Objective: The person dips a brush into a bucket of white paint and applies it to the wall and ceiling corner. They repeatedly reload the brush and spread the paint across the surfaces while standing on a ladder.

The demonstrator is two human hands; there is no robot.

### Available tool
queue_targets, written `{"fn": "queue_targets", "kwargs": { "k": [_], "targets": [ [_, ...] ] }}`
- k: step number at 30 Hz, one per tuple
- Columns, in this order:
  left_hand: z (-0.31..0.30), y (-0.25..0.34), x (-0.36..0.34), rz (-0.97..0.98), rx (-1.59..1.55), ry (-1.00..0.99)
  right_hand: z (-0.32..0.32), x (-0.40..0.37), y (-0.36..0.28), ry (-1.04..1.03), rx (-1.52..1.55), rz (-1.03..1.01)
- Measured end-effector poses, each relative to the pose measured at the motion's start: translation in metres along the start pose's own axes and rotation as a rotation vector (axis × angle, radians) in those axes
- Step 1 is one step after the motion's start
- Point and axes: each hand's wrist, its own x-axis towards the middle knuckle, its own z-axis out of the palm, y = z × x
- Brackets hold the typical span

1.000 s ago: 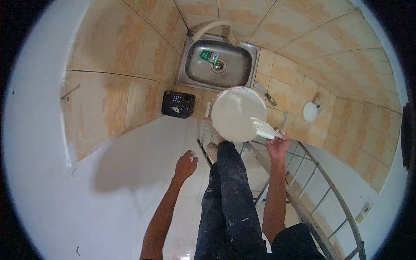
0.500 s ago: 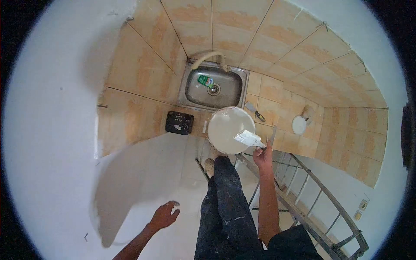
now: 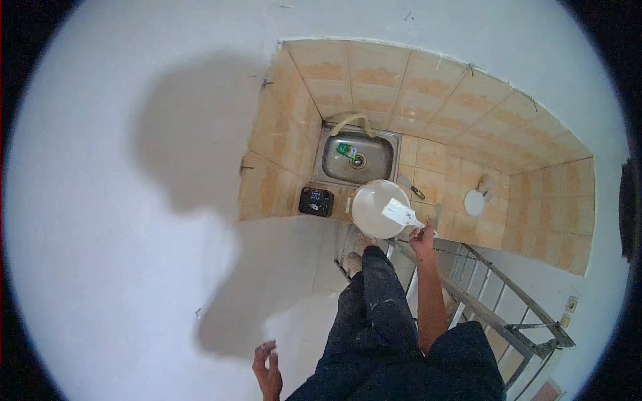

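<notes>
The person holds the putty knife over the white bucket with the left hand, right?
Not quite. It is the right hand that holds the putty knife over the white bucket. The left hand is empty, fingers spread, down low by the white wall. The head view shows it.

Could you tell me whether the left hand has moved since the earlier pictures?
Yes. The left hand has drawn back from beside the shoe, away from the black box, toward the body.
</notes>
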Motion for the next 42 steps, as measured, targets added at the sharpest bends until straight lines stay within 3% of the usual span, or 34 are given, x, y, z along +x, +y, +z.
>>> {"fn": "queue_targets", "kwargs": {
  "k": [6, 8, 10, 13, 15, 17, 18, 20, 23, 26, 29, 31, 33, 35, 37, 42],
  "targets": [
    [-0.010, 0.068, 0.068, 0.498, 0.257, -0.025, 0.012, -0.037, -0.020, -0.054, 0.112, 0.065],
    [-0.021, 0.107, 0.076, 0.502, 0.322, 0.061, 0.020, -0.053, -0.033, -0.097, 0.142, 0.074],
    [-0.037, 0.139, 0.077, 0.590, 0.361, 0.236, 0.028, -0.064, -0.042, -0.085, 0.113, 0.030],
    [-0.073, 0.163, 0.090, 0.879, 0.255, 0.496, 0.034, -0.078, -0.045, -0.095, 0.091, 0.033],
    [-0.090, 0.186, 0.085, 0.946, 0.278, 0.701, 0.040, -0.084, -0.052, -0.131, 0.099, 0.081],
    [-0.105, 0.194, 0.089, 0.972, 0.094, 0.868, 0.050, -0.091, -0.053, -0.067, 0.108, 0.043],
    [-0.114, 0.200, 0.089, 0.977, 0.091, 0.877, 0.054, -0.095, -0.053, -0.077, 0.109, 0.045],
    [-0.133, 0.206, 0.091, 1.226, 0.200, 0.994, 0.072, -0.108, -0.053, -0.095, 0.142, 0.097],
    [-0.140, 0.225, 0.088, 1.264, 0.285, 1.085, 0.104, -0.139, -0.058, -0.227, 0.153, 0.149],
    [-0.135, 0.242, 0.093, 1.296, 0.143, 1.099, 0.143, -0.160, -0.069, -0.392, 0.056, 0.162],
    [-0.139, 0.254, 0.103, 1.314, 0.145, 1.156, 0.201, -0.191, -0.078, -0.311, 0.054, 0.154],
    [-0.143, 0.260, 0.110, 1.301, 0.290, 1.272, 0.229, -0.207, -0.084, -0.391, 0.080, 0.151],
    [-0.144, 0.258, 0.125, 1.346, 0.236, 1.324, 0.249, -0.217, -0.089, -0.455, 0.110, 0.156],
    [-0.146, 0.257, 0.133, 1.395, 0.181, 1.361, 0.260, -0.218, -0.098, -0.516, 0.062, 0.188],
    [-0.149, 0.252, 0.135, 1.340, 0.573, 1.475, 0.260, -0.213, -0.099, -0.497, 0.059, 0.162],
    [-0.149, 0.257, 0.147, 1.422, 0.571, 1.506, 0.247, -0.216, -0.100, -0.422, 0.120, 0.210]
  ]
}}
